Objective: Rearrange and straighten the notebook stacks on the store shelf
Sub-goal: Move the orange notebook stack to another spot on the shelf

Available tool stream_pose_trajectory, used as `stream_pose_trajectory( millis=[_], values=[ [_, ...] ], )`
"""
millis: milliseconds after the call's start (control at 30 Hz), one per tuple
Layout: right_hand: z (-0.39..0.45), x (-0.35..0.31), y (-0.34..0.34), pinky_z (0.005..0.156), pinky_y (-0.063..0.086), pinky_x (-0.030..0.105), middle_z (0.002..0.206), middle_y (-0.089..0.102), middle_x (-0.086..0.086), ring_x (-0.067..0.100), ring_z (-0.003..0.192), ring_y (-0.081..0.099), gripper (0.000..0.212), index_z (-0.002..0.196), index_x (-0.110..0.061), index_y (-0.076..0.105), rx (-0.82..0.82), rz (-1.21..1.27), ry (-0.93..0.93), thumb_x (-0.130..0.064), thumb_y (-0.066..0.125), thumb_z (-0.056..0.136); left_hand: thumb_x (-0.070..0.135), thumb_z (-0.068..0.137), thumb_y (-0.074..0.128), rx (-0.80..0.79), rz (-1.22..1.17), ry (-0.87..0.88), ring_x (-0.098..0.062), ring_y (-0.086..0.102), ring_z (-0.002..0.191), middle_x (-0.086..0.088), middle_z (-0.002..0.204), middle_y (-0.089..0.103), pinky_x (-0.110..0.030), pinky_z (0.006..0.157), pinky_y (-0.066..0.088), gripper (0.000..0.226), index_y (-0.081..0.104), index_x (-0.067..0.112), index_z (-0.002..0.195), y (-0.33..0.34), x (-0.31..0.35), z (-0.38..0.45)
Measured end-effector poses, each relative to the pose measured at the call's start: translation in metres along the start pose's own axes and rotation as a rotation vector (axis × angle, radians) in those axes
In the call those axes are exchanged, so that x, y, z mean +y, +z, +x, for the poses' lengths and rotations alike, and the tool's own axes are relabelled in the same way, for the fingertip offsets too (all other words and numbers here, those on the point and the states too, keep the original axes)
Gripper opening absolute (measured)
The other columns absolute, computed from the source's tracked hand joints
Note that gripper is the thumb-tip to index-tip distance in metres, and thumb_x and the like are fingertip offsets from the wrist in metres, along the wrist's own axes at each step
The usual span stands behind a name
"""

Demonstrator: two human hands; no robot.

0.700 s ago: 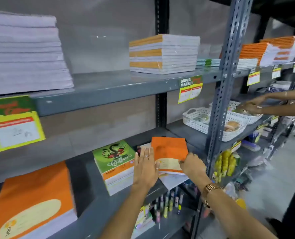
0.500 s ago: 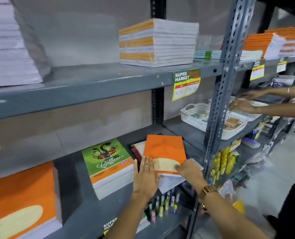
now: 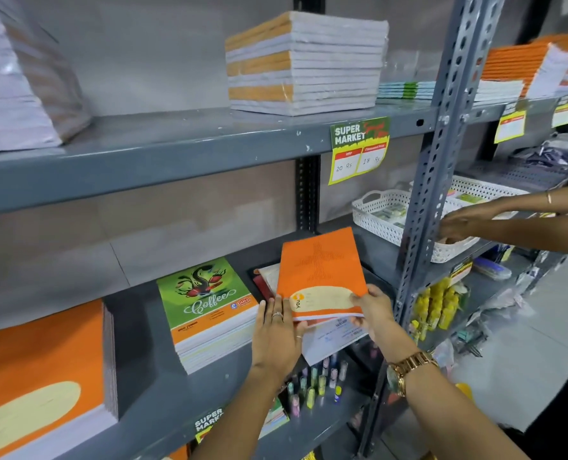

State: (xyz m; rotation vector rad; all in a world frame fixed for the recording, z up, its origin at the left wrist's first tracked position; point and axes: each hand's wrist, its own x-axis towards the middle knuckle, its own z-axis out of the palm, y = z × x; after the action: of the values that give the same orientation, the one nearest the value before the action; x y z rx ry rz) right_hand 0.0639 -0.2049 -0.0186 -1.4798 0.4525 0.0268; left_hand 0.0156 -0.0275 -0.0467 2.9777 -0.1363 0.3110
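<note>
An orange notebook (image 3: 319, 270) is tilted up off a loose pile on the middle grey shelf (image 3: 150, 386). My left hand (image 3: 277, 330) grips its near left corner, and my right hand (image 3: 370, 312) grips its near right corner. Under it lie a white paper sheet (image 3: 332, 340) and dark-covered books (image 3: 262, 283), askew. A neat stack topped by a green "Coffee" notebook (image 3: 206, 303) stands just to the left. A large orange stack (image 3: 40, 376) sits at the far left.
The upper shelf holds wrapped notebook bundles (image 3: 306, 61) and white paper stacks (image 3: 13, 78). A perforated steel upright (image 3: 442, 154) stands right of my hands. Another person's hands (image 3: 458, 220) reach into white baskets (image 3: 382, 214) beyond it. Pens (image 3: 312, 383) stand on the shelf below.
Both hands have lifted the near edge of the orange notebook off the pile and closed on its corners. The view has moved closer and to the right.
</note>
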Motion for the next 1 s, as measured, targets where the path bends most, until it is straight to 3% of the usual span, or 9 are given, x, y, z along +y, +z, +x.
stream_pose_trajectory(
  millis=[167, 233, 267, 333, 433, 700, 867, 1000],
  values=[
    [-0.031, -0.023, -0.002, 0.03, 0.033, 0.019, 0.074, 0.059, 0.006, 0.02, 0.05, 0.046, 0.017, 0.092, -0.013, 0.054, -0.103, 0.087, -0.143, 0.004, 0.05, 0.091, 0.034, 0.1, 0.025, 0.196, -0.377, -0.09, -0.03, 0.028, 0.14, -0.016, 0.155, 0.021, -0.041, 0.12, 0.02, 0.052, 0.022, 0.007, 0.144, -0.037, 0.007, 0.003],
    [-0.046, -0.035, 0.004, 0.03, 0.035, 0.019, 0.078, 0.06, 0.004, 0.021, 0.054, 0.048, 0.02, 0.09, -0.015, 0.055, -0.136, 0.106, -0.172, 0.004, 0.05, 0.092, 0.028, 0.099, 0.032, 0.297, -0.521, -0.161, -0.034, 0.049, 0.119, -0.021, 0.143, 0.042, -0.042, 0.097, 0.045, 0.045, 0.029, 0.005, 0.138, -0.057, 0.004, 0.004],
    [-0.052, -0.039, 0.008, 0.03, 0.035, 0.019, 0.078, 0.06, 0.005, 0.021, 0.052, 0.047, 0.022, 0.086, -0.017, 0.055, -0.15, 0.104, -0.186, 0.003, 0.05, 0.092, 0.025, 0.098, 0.037, 0.338, -0.582, -0.2, -0.032, 0.055, 0.105, -0.021, 0.129, 0.053, -0.037, 0.083, 0.048, 0.042, 0.034, 0.003, 0.134, -0.067, 0.001, 0.004],
    [-0.065, -0.046, 0.018, 0.031, 0.034, 0.019, 0.077, 0.059, 0.006, 0.021, 0.048, 0.044, 0.027, 0.078, -0.02, 0.055, -0.173, 0.089, -0.216, 0.004, 0.05, 0.091, 0.016, 0.093, 0.051, 0.383, -0.699, -0.296, -0.033, 0.06, 0.096, -0.02, 0.109, 0.063, -0.035, 0.074, 0.046, 0.033, 0.049, 0.0, 0.122, -0.087, -0.01, 0.003],
    [-0.084, -0.048, 0.039, 0.031, 0.032, 0.019, 0.075, 0.056, 0.007, 0.018, 0.05, 0.043, 0.029, 0.075, -0.019, 0.052, -0.2, 0.076, -0.235, 0.004, 0.048, 0.092, 0.003, 0.083, 0.062, 0.384, -0.89, -0.436, -0.032, 0.064, 0.09, -0.021, 0.101, 0.07, -0.03, 0.075, 0.047, 0.019, 0.063, -0.001, 0.102, -0.113, -0.032, -0.005],
    [-0.14, -0.028, 0.135, 0.029, 0.034, 0.018, 0.085, 0.061, 0.011, 0.019, 0.047, 0.046, 0.014, 0.096, -0.013, 0.052, -0.352, -0.01, -0.254, 0.0, 0.048, 0.093, 0.008, 0.084, 0.066, 0.462, -0.868, -0.58, -0.033, 0.064, 0.106, -0.016, 0.118, 0.066, -0.04, 0.09, 0.051, 0.031, 0.06, 0.005, 0.115, -0.156, -0.124, -0.071],
    [-0.19, -0.007, 0.21, 0.03, 0.036, 0.019, 0.08, 0.062, 0.009, 0.018, 0.046, 0.05, 0.013, 0.101, -0.013, 0.052, -0.448, -0.086, -0.254, -0.003, 0.05, 0.093, 0.01, 0.083, 0.067, 0.509, -0.84, -0.715, -0.033, 0.061, 0.109, -0.015, 0.118, 0.066, -0.04, 0.093, 0.05, 0.029, 0.061, 0.004, 0.111, -0.177, -0.194, -0.131],
    [-0.243, 0.016, 0.275, 0.028, 0.037, 0.017, 0.079, 0.06, 0.009, 0.018, 0.044, 0.048, 0.011, 0.1, -0.012, 0.054, -0.537, -0.117, -0.253, -0.004, 0.05, 0.093, 0.006, 0.081, 0.067, 0.571, -0.754, -0.801, -0.032, 0.064, 0.098, -0.018, 0.104, 0.07, -0.033, 0.079, 0.049, 0.018, 0.065, 0.001, 0.098, -0.196, -0.254, -0.191]
  ],
)
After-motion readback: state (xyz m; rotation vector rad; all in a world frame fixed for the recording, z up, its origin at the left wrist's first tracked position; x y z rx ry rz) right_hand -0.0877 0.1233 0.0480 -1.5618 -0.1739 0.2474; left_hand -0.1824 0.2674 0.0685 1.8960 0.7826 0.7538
